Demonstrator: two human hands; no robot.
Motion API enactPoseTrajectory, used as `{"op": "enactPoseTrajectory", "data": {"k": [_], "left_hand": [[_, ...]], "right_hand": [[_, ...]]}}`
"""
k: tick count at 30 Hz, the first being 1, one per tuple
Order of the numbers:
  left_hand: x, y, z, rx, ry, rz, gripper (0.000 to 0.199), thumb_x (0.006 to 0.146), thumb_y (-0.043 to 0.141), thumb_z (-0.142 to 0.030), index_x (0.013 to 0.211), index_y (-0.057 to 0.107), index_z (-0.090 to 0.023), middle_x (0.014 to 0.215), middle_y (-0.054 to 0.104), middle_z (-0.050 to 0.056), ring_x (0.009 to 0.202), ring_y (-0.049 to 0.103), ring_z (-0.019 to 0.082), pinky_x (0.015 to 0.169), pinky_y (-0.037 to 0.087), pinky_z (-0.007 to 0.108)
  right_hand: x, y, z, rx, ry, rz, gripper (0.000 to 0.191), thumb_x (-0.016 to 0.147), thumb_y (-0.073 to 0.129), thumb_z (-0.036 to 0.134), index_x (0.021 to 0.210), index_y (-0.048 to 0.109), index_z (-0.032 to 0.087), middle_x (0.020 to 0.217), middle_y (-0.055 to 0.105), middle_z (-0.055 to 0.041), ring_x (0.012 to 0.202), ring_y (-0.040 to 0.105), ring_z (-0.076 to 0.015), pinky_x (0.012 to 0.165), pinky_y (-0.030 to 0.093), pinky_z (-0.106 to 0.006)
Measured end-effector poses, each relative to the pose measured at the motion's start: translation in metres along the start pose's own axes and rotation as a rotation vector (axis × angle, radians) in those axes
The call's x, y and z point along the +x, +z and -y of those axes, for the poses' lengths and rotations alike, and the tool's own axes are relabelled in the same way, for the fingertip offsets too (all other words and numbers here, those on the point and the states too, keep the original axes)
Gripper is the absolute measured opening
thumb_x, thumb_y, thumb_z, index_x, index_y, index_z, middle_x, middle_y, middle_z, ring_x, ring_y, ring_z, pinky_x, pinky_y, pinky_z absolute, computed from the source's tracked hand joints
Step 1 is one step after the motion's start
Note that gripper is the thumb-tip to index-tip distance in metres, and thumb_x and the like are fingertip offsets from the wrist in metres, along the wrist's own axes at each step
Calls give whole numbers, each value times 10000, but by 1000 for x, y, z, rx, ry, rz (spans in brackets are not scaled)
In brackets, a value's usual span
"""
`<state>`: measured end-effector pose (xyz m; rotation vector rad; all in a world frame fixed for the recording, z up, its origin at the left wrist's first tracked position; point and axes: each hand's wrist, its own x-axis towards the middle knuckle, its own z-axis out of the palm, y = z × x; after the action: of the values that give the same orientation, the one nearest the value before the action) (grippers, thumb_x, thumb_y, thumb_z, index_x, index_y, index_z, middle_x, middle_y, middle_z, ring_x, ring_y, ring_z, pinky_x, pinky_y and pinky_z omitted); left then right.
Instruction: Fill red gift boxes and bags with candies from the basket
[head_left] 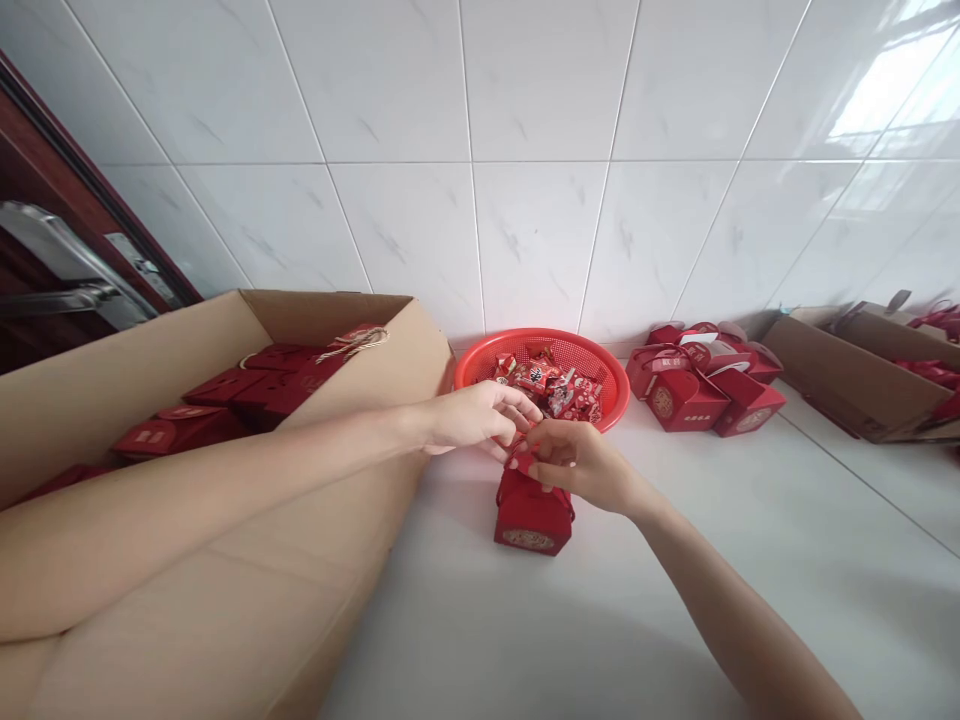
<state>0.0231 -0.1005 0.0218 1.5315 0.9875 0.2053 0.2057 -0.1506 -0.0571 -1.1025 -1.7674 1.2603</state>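
Note:
A small red gift box [534, 515] stands upright on the white surface, a round printed emblem on its near face. My right hand [581, 462] pinches the flaps at its top. From the left, my left hand [484, 418] reaches to the same top part, its fingers curled against the flaps. The fingers cover most of the box's closure. Right behind the hands sits a red plastic basket [616, 400] holding red-wrapped sweets [566, 392].
On the left a large cardboard box [360, 520] holds several red gift boxes [277, 385]. More red gift boxes [686, 400] stand grouped right of the basket. Another cardboard box [840, 385] with red items is farther right. A tiled wall [540, 240] closes off the back.

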Motion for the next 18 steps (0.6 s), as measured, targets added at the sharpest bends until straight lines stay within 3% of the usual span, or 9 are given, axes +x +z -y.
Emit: {"op": "enactPoseTrajectory", "data": {"k": [7, 14, 18], "left_hand": [[1, 12, 13, 21, 97, -83, 370, 633, 604, -20, 964, 579, -184, 935, 640, 15, 794, 695, 169, 782, 590, 370], [3, 15, 24, 113, 289, -133, 312, 655, 683, -112, 923, 544, -191, 921, 580, 1, 859, 628, 160, 733, 546, 301], [1, 19, 23, 140, 306, -145, 271, 674, 720, -199, 846, 510, -194, 838, 573, -16, 772, 608, 149, 643, 511, 277]], "right_hand": [[-3, -3, 9, 257, 16, -66, 298, 748, 757, 337, 915, 561, 186, 728, 717, -29, 705, 695, -196, 646, 535, -316], [-7, 6, 15, 241, 19, -121, 421, 675, 840, 374, 917, 543, 199, 640, 617, 43, 607, 618, -143, 545, 453, -253], [-9, 10, 17, 259, 8, -105, 376, 673, 830, 326, 872, 535, 206, 716, 679, 10, 669, 659, -164, 603, 510, -281]]}}
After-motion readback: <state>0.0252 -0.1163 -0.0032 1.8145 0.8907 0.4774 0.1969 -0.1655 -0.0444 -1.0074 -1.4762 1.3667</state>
